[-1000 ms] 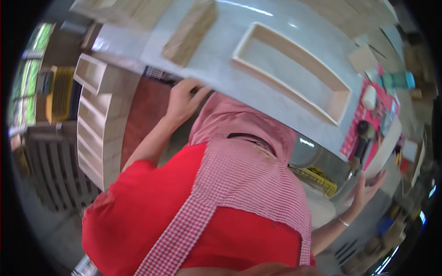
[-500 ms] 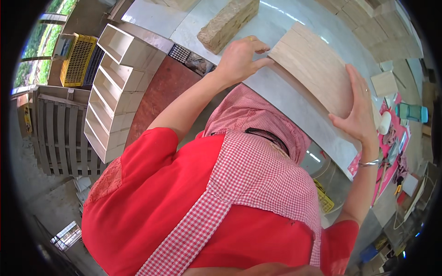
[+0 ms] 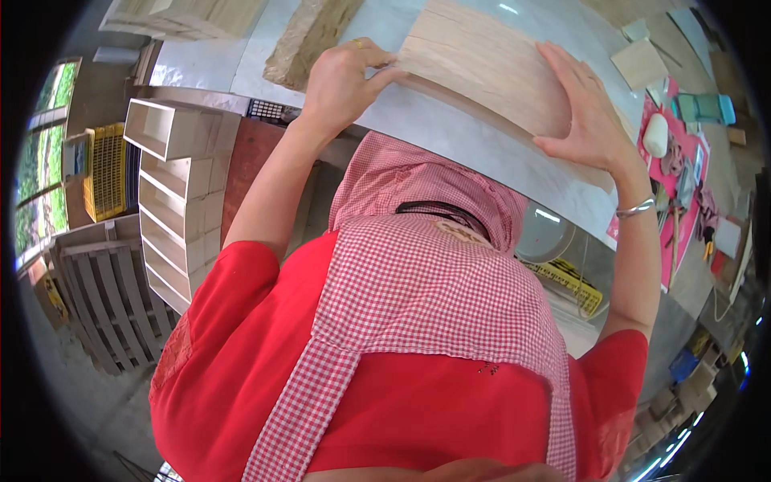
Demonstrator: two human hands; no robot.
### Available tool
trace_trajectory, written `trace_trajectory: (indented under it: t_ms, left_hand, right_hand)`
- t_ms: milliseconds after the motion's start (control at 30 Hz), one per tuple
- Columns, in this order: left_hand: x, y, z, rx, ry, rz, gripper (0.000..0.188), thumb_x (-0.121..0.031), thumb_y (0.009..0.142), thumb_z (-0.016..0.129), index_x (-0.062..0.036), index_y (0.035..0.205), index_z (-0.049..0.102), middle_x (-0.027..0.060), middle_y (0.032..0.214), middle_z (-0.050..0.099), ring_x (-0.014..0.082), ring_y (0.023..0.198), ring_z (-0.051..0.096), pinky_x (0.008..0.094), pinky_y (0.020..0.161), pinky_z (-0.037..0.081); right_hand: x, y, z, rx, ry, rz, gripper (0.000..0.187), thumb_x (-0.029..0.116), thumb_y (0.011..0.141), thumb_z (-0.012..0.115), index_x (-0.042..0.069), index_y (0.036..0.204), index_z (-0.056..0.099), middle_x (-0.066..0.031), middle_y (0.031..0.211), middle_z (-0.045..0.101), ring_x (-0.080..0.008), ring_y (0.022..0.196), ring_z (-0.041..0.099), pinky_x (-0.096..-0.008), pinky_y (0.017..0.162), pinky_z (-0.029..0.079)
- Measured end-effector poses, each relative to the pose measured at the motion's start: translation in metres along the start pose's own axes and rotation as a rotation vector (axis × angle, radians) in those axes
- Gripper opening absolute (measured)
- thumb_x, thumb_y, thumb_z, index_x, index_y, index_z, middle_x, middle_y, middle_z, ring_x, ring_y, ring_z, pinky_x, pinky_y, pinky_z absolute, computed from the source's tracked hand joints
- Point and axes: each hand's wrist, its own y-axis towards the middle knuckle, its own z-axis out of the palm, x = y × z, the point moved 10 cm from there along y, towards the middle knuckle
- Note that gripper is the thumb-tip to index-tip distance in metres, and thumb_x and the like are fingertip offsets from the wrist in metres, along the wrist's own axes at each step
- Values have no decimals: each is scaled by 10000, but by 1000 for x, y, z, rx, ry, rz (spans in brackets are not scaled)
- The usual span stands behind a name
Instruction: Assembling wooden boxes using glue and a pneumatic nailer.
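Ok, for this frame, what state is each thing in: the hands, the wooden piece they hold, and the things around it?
left hand: fingers gripping the wooden box's left end
right hand: flat against the box's right end
wooden box: turned over, smooth bottom facing up, on the grey table
wooden shelf unit: standing beside the table, compartments open
yellow crate: on the floor, contents unclear
rough wood block: lying flat on the table
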Motion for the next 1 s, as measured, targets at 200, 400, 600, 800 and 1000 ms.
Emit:
trace_trajectory:
  t_ms: [200,400,600,800,1000]
  left_hand:
    - [-4,1,0,25,2,-1,217,-138,788,788,16,933,739,105,853,706,230,751,666,313,688,505]
    - [-2,1,0,38,-2,-15,260,-238,808,765,-10,932,749,100,873,700,298,766,662,364,693,512]
    - [-7,3,-1,50,-9,-17,234,-194,798,778,0,926,745,102,865,702,279,758,667,341,691,515]
    - [-8,4,-3,17,-23,22,202,-126,777,793,10,916,739,115,854,703,250,750,674,320,690,515]
    - [-7,4,-5,39,-29,3,197,-106,776,794,16,920,734,121,849,704,235,752,676,314,691,514]
  right_hand:
    - [-3,-3,5,5,9,2,1037,217,598,790,122,1511,308,-153,1532,359,-323,1419,337,-479,1202,218]
    - [-7,-2,13,26,-26,8,1030,221,602,784,130,1512,310,-143,1542,348,-300,1422,339,-479,1204,215]
    - [-11,-3,19,45,-61,24,1051,248,605,786,131,1521,285,-135,1561,315,-306,1424,331,-492,1210,198]
    - [-36,-48,-25,-290,32,127,565,154,767,747,52,1288,553,-134,1257,583,-256,1147,566,-379,1027,417]
    - [-70,-177,-32,-530,163,659,95,41,840,689,1,925,688,-82,765,628,-163,632,580,-289,609,463]
